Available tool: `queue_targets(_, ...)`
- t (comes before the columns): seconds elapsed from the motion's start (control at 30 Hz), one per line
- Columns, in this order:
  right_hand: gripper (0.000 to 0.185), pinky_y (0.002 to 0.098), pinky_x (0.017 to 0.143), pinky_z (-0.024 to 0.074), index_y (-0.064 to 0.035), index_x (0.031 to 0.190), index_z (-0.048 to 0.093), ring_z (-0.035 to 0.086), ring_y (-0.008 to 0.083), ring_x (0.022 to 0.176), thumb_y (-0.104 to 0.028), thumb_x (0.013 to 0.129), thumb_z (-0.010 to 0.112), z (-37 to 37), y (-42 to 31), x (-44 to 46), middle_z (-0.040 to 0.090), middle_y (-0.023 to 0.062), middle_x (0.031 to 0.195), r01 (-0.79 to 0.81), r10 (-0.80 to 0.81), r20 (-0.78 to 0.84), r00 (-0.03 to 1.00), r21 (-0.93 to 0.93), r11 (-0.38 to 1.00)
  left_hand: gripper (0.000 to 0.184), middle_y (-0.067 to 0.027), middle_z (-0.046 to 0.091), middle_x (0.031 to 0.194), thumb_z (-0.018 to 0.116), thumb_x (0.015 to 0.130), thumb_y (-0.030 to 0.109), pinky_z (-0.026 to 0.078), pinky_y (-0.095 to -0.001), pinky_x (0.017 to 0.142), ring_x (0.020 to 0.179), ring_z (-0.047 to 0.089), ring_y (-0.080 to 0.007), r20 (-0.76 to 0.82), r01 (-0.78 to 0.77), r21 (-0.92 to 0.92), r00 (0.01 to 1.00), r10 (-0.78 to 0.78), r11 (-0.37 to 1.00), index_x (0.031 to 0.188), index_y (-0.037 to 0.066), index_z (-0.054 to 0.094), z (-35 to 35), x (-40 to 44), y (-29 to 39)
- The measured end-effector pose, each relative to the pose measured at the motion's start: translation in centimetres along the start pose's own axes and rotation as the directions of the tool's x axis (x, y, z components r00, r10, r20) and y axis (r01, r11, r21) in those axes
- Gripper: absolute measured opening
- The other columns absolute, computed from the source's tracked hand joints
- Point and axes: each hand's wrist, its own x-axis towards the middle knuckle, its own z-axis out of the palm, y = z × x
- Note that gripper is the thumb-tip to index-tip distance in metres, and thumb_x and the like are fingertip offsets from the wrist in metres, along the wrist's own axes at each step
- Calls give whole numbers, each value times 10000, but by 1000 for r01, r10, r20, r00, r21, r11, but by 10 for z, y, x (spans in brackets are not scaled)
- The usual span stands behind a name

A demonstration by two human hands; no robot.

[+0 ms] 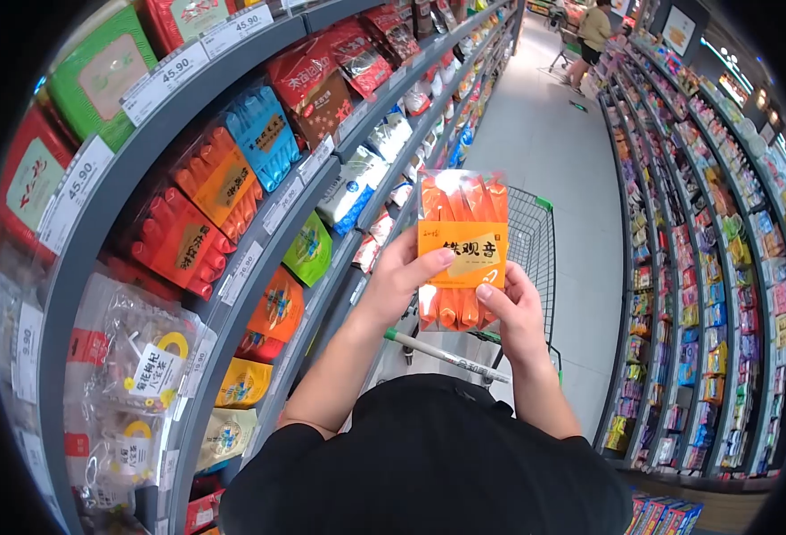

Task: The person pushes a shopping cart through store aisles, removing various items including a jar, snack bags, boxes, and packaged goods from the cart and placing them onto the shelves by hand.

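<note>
Both my hands hold up an orange packet of tea (462, 254) in front of my chest. It is a clear bag of slim orange sachets with a yellow-orange label bearing large dark characters. My left hand (402, 278) grips its left edge, thumb lying across the label. On the lower right corner, my right hand (516, 308) pinches the packet with its thumb on the front. A similar orange tea packet (221, 181) stands on the shelf to the left, between a red packet (184, 241) and a blue packet (264, 134).
A shopping cart (536, 241) with a green-trimmed handle stands just beyond my hands. Shelves with price tags (282, 207) run close along the left. Another long shelf of snacks (678, 294) curves along the right. Far up the aisle, a person (592, 40) stands near another cart.
</note>
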Motion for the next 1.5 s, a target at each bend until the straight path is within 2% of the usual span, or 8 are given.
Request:
queue_targets(0.3, 515, 377, 1110, 539, 18, 1492, 533, 681, 192, 1269, -211, 1062, 702, -11, 11, 8, 700, 122, 1398, 94, -110, 200, 974, 88, 992, 735, -148, 606, 1526, 675, 1079, 421, 430, -400, 1213, 1410, 592, -231, 124, -86, -195, 986, 112, 977, 1597, -36, 425, -9, -8, -4)
queue_targets(0.37, 614, 494, 1156, 502, -45, 1588, 483, 623, 277, 1386, -392, 1100, 623, -2, 20, 5, 625, 134, 1529, -224, 56, 293, 954, 580, 783, 751, -146, 588, 1545, 655, 1084, 451, 414, -407, 1226, 1432, 574, -234, 122, -71, -183, 988, 94, 981, 1608, -30, 413, -7, -6, -9)
queue_targets(0.63, 637, 584, 1033, 596, -74, 1608, 469, 673, 420, 1312, -505, 1141, 487, 6, 65, 6, 610, 188, 1530, -433, 104, 449, 887, 735, 522, 694, -151, 586, 1542, 619, 1077, 347, 447, -432, 1204, 1431, 581, -250, 64, -18, -280, 997, 38, 960, 1647, 33, 379, -2, -25, -5)
queue_targets(0.8, 656, 575, 1066, 574, -62, 1603, 476, 662, 393, 1331, -516, 1130, 503, 6, 70, 10, 619, 191, 1518, -535, 25, 612, 790, 670, 514, 684, -158, 577, 1551, 617, 1071, 325, 438, -433, 1211, 1421, 585, -257, 19, -56, -157, 998, 60, 986, 1638, 17, 391, 0, -35, 8)
queue_targets(0.93, 608, 465, 1141, 520, -24, 1538, 537, 653, 292, 1329, -409, 1081, 650, 14, 53, 23, 656, 185, 1464, -265, 54, 377, 925, 533, 804, 685, -154, 601, 1527, 698, 1044, 273, 438, -410, 1209, 1392, 594, -220, -108, -70, -133, 993, 55, 989, 1598, -32, 434, -10, -46, 18)
queue_targets(1.0, 598, 406, 1129, 510, 16, 1496, 558, 665, 232, 1290, -309, 1028, 737, 15, 45, 38, 683, 147, 1424, 65, -90, 244, 966, 106, 992, 710, -143, 614, 1492, 770, 999, 157, 476, -351, 1167, 1344, 627, -207, -177, -74, 176, 979, 105, 982, 1595, -37, 436, -14, -56, 29)
queue_targets(1.1, 535, 348, 1075, 532, 44, 1454, 576, 690, 174, 1197, -139, 986, 760, 31, 27, 44, 728, 123, 1311, 103, -125, 250, 960, 100, 990, 719, -152, 658, 1450, 812, 971, 90, 507, -369, 1135, 1314, 655, -215, -269, -54, 219, 957, 113, 974, 1581, -41, 455, -25, -63, 33)
queue_targets(1.5, 607, 348, 1113, 505, 64, 1492, 547, 667, 191, 1271, -73, 955, 793, 54, 19, 61, 693, 132, 1386, 133, -151, 404, 902, 75, 988, 815, -194, 634, 1478, 832, 959, 90, 504, -394, 1154, 1337, 651, -247, -302, -181, 252, 919, 255, 951, 1627, -70, 393, -27, -82, 51)
